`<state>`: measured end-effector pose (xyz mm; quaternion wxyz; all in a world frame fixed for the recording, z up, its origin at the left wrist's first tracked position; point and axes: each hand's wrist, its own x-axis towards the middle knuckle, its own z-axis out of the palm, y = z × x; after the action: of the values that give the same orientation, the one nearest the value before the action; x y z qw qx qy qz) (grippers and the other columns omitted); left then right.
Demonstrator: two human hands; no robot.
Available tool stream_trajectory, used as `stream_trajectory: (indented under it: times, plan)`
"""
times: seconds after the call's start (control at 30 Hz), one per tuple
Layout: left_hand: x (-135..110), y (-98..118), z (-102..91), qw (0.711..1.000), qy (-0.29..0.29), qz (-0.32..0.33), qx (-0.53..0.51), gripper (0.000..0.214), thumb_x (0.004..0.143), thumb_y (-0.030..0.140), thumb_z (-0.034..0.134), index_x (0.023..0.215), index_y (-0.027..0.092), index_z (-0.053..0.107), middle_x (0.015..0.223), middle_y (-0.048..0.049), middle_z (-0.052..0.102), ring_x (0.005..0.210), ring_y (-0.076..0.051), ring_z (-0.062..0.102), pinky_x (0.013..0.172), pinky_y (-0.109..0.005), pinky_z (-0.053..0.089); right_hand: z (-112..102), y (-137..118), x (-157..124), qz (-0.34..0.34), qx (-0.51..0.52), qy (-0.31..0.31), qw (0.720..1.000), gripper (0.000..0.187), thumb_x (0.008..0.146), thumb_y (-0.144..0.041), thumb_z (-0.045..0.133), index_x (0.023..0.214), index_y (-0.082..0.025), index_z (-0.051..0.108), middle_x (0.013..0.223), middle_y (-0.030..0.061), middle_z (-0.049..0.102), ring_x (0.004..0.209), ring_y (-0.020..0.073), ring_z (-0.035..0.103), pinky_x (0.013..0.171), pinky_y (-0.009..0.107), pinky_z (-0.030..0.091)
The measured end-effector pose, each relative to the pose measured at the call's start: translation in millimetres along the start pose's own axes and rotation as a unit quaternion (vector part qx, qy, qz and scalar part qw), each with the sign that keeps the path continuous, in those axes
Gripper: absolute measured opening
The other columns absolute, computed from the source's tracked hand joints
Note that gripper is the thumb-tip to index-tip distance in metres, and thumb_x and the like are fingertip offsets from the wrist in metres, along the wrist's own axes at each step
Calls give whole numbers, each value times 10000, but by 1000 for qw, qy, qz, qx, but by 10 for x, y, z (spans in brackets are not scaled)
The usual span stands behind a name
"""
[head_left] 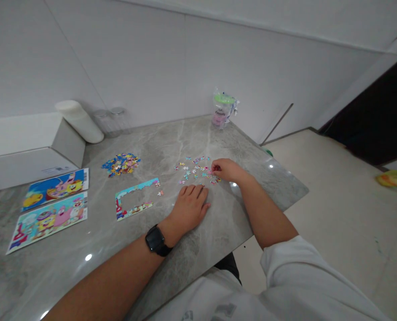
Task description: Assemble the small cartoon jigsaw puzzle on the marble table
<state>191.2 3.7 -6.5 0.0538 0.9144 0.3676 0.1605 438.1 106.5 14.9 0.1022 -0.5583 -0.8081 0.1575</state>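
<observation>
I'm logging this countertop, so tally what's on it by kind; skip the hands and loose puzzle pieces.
Printed picture sheets: 2
Partly built puzzle border: 1
White box: 1
White cylinder: 1
Clear glasses: 2
Bagged container with green lid: 1
Total: 8

2 hands (189, 207) (228, 170), 2 pics (56, 189) (51, 221), 1 puz frame (138, 186)

Whether the right hand (228, 170) pinches one of the puzzle pieces (188, 173) is too small to tell. By the back edge of the counter (165, 142), a box (18, 136) is cut off at left; lettering on the cup (220, 112) at the back right corner is unreadable. Beyond the right edge, a yellow-green thing (390, 179) is blurred.
</observation>
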Motion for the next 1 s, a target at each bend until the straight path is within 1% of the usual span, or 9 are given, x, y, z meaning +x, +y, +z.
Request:
stream_trajectory:
  times: [0.1, 0.23, 0.33, 0.5, 0.67, 0.77, 0.83, 0.9, 1.0]
  plan:
    - [11, 8, -48, 1000, 2, 0, 7, 426, 1003, 394, 625, 1375, 192, 584, 1411, -139, 618, 1263, -334, 547, 1084, -506, 416, 8, -54, 17, -17, 10, -8, 1000, 74, 866, -188, 734, 919, -199, 783, 893, 42, 742, 792, 160, 635, 746, 268, 430]
    - [28, 18, -106, 1000, 2, 3, 4, 352, 1018, 384, 594, 1315, 197, 618, 1359, -138, 630, 1234, -329, 553, 1065, -502, 428, 35, -106, 28, -21, -4, -24, 999, 57, 842, -225, 787, 891, -197, 790, 887, 47, 727, 784, 163, 630, 746, 272, 433]
    - [31, 38, -129, 1000, -16, 6, -5, 323, 1020, 376, 595, 1278, 185, 634, 1343, -145, 636, 1228, -322, 559, 1056, -492, 439, 48, -118, 26, -20, -11, -34, 999, 59, 844, -227, 791, 893, -194, 784, 869, 40, 715, 770, 160, 627, 726, 267, 427]
    - [26, 68, -113, 999, -35, 1, 6, 338, 1008, 399, 620, 1260, 175, 642, 1375, -155, 621, 1212, -327, 566, 1032, -486, 460, 47, -127, 2, -18, -9, -46, 999, 46, 844, -172, 748, 879, -194, 767, 842, 29, 706, 761, 159, 622, 709, 263, 421]
    - [24, 50, -74, 1000, -25, 4, -12, 346, 1006, 397, 623, 1255, 157, 649, 1339, -160, 629, 1224, -335, 558, 1058, -489, 465, 44, -135, -23, -59, -15, -29, 998, 50, 817, -175, 747, 862, -188, 730, 897, 46, 691, 801, 169, 604, 737, 270, 428]
    - [25, 21, -62, 1000, -13, 3, -23, 343, 1001, 408, 632, 1254, 178, 651, 1319, -153, 634, 1231, -336, 556, 1055, -495, 473, 40, -128, -30, -62, -7, -32, 998, 51, 807, -151, 714, 826, -194, 696, 854, 32, 682, 768, 165, 596, 716, 272, 422]
    - [23, 7, -67, 1000, -3, 7, -29, 321, 1004, 400, 628, 1244, 189, 655, 1311, -148, 636, 1239, -332, 553, 1052, -495, 476, 38, -117, -31, -55, 16, -31, 998, 65, 819, -147, 676, 852, -201, 690, 807, 16, 681, 727, 160, 593, 693, 275, 418]
    - [20, 6, -86, 999, 9, 21, -39, 289, 1010, 381, 617, 1217, 185, 666, 1302, -147, 639, 1231, -321, 559, 1049, -486, 477, 40, -119, -26, -47, 60, -11, 997, 112, 838, -174, 651, 933, -206, 702, 815, 13, 696, 717, 161, 601, 688, 280, 430]
    - [19, 28, -148, 996, 29, 63, -51, 228, 1031, 356, 578, 1129, 191, 700, 1241, -124, 670, 1158, -296, 592, 1009, -465, 483, 56, -198, 2, -34, 165, 29, 985, 162, 864, -290, 652, 990, -210, 715, 845, 22, 708, 731, 168, 611, 694, 293, 460]
